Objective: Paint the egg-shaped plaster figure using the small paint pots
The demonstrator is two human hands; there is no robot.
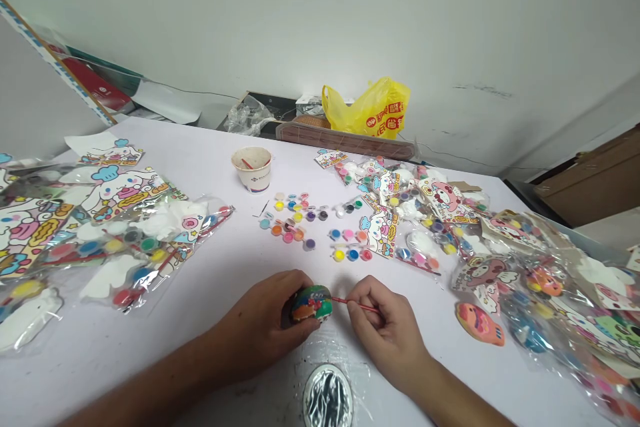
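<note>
My left hand [280,310] is closed around a small painted figurine [315,305], green, orange and blue with a bit of red, holding it just above the white table. In a pinch, my right hand [383,323] grips a thin red paintbrush [360,305], its tip end pointing left and at or near the figurine's right side; whether it touches I cannot tell. Beyond the hands lie small paint pots in strips, some blue and yellow [353,254], others orange and purple [289,232]. A paper cup [253,169] with a red stick inside stands farther back.
Clear bags of white figurines and paints [145,227] cover the left side; more bags [440,213] spread along the right. A painted orange-pink figurine [480,323] lies right of my right hand. A round silver disc [328,397] is at the front, a yellow plastic bag [370,110] at the back.
</note>
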